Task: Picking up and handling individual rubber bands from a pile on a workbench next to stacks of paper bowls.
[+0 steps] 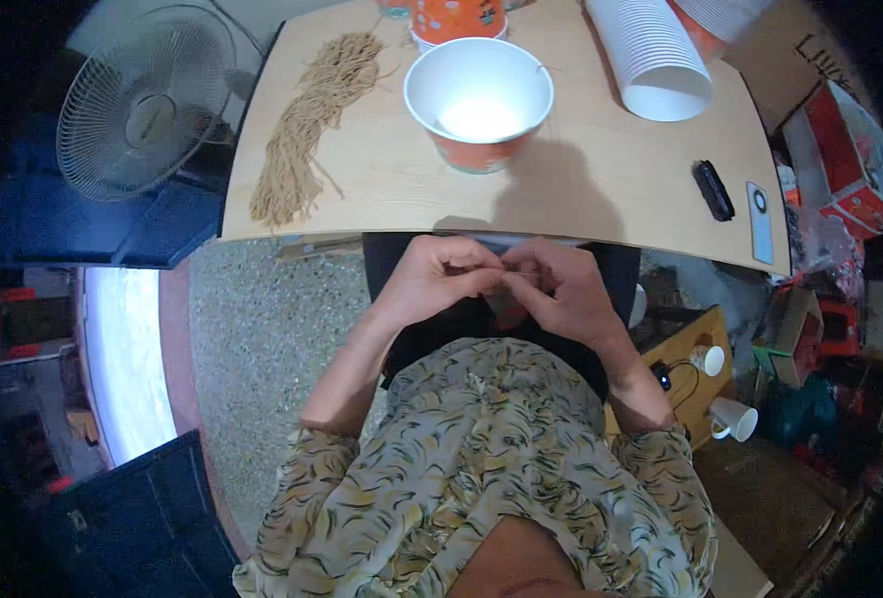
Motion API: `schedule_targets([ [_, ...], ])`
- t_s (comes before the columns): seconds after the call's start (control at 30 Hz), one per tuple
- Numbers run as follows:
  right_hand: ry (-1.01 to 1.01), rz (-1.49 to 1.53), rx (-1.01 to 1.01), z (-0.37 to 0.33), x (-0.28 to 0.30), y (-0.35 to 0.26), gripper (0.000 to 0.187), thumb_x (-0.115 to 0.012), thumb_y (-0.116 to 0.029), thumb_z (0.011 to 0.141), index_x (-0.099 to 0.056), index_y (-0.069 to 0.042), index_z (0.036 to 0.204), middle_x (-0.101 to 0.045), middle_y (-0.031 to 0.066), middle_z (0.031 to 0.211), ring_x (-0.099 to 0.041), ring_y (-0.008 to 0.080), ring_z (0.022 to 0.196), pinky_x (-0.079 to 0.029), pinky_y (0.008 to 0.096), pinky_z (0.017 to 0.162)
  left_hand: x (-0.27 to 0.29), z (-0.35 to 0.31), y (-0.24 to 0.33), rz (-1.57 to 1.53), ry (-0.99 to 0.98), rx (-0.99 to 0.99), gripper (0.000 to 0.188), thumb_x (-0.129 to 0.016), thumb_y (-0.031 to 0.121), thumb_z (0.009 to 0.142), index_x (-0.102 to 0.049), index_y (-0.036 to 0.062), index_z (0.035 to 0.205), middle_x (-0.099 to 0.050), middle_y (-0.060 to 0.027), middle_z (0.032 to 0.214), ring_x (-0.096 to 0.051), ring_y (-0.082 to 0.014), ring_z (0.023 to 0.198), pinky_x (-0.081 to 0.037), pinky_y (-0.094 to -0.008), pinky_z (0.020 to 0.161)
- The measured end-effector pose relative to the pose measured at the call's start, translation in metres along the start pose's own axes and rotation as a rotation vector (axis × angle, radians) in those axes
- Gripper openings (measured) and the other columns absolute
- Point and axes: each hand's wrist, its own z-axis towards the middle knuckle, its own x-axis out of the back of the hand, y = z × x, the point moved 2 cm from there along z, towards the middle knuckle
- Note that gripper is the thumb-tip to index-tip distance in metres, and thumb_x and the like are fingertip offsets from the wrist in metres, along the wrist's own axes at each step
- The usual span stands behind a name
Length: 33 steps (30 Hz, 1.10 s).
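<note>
My left hand (pixel 444 277) and my right hand (pixel 558 286) meet fingertip to fingertip in front of the table's near edge, above my lap. Both are closed in a pinch. Something thin shows faintly between the fingertips, too small to name. Just beyond them stands an open paper tub (pixel 479 105), white inside with an orange patterned outside. A short thin strand (pixel 546 69) sticks out at its right rim. At the left of the table lies a long heap of tan twisted cords (pixel 307 130).
A stack of white paper tubs (pixel 661 75) lies on its side at the table's far right. Another orange tub (pixel 456 18) stands at the back. A black object (pixel 713 190) rests near the right edge. A fan (pixel 147 115) stands left; two white mugs (pixel 734 419) are at lower right.
</note>
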Motion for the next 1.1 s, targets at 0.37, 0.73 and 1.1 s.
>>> schedule_targets([
  [0.37,-0.080,0.077,-0.047,0.001,0.001,0.009,0.006,-0.070,-0.003,0.084,-0.065,0.000,0.087,-0.059,0.0058,0.072,-0.055,0.0094,0.061,-0.044,0.0251,0.054,0.010,-0.002,-0.010,-0.045,-0.052,-0.029,0.009,-0.063,0.005,0.093,-0.068,-0.0010,0.089,-0.068,-0.0029,0.084,-0.061,-0.0076,0.075,-0.050,-0.0235,0.067],
  [0.73,0.671,-0.100,0.499,0.109,0.112,-0.074,0.013,-0.072,-0.011,0.086,-0.071,-0.002,0.096,-0.064,-0.0012,0.077,-0.046,0.0014,0.060,-0.037,0.0202,0.052,0.108,0.060,0.087,1.316,0.307,-0.650,0.035,-0.069,0.001,0.078,-0.065,0.0085,0.112,-0.061,-0.0053,0.129,-0.053,-0.0317,0.121,-0.046,-0.0396,0.100],
  [1.1,0.525,-0.089,0.240,0.108,0.013,-0.042,0.010,-0.069,-0.007,0.088,-0.062,-0.002,0.091,-0.065,0.0080,0.073,-0.062,0.0112,0.060,-0.049,0.0264,0.054,0.112,0.067,0.099,0.566,0.185,-0.228,0.028,-0.062,0.022,0.096,-0.064,0.0005,0.113,-0.066,-0.0014,0.087,-0.058,-0.0063,0.076,-0.049,-0.0255,0.067],
])
